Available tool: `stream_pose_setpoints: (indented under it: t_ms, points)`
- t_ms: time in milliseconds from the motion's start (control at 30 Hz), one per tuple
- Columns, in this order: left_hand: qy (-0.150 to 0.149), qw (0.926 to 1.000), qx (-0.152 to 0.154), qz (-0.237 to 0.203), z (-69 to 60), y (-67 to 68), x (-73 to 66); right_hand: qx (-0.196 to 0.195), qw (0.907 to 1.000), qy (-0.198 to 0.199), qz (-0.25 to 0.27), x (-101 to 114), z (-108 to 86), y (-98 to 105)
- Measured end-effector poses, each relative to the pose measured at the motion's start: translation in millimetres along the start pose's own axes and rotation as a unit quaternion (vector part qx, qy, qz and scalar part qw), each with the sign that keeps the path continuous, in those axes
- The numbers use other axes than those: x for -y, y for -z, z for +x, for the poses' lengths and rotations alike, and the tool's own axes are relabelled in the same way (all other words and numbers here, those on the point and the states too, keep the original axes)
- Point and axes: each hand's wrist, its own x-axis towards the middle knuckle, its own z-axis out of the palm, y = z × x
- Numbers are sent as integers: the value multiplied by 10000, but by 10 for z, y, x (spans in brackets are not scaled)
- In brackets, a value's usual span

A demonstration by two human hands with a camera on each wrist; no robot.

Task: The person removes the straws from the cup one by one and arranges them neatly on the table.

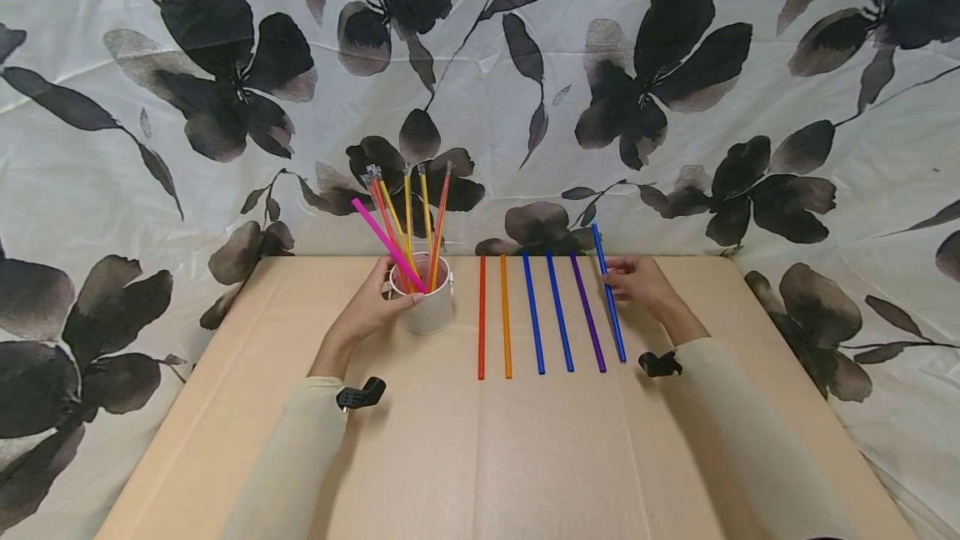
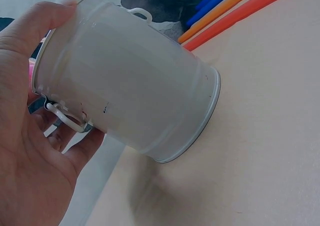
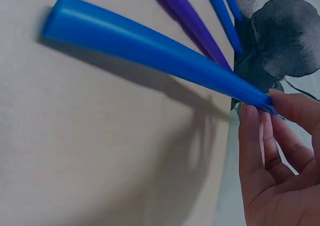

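Note:
My left hand grips a white metal bucket by its side, thumb over the rim. In the left wrist view, the bucket's small loop handle is beside the fingers. Red and yellow straws and a pink straw stick up out of the bucket. At the right, my right hand pinches a blue straw near its far end with thumb and fingertips. That straw slants beside a purple straw on the table.
Left of the purple straw lie two blue straws, an orange straw and a red straw, roughly side by side. They are on a light wooden table. A floral cloth hangs behind its far edge.

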Motion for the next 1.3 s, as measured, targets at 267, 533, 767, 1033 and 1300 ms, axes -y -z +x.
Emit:
stream_pose_setpoints:
  t_ms: [267,533,767,1033,1300]
  points:
    - [136,9998,85,-97,-78,-14,-255,-90,9980,-476,-395,-61,48,12]
    - [135,9998,88,-126,-121,-17,-344,47,9967,-439,-682,-142,52,-5]
    - [101,9997,95,-193,-119,-19,-349,-5,9926,-223,-1197,-209,42,-51]
    - [113,9997,118,-199,-128,-23,-362,-109,9892,-265,-1440,-224,36,-60]
    - [90,9997,150,-176,-132,-20,-362,-189,9878,-303,-1517,-218,19,-61]
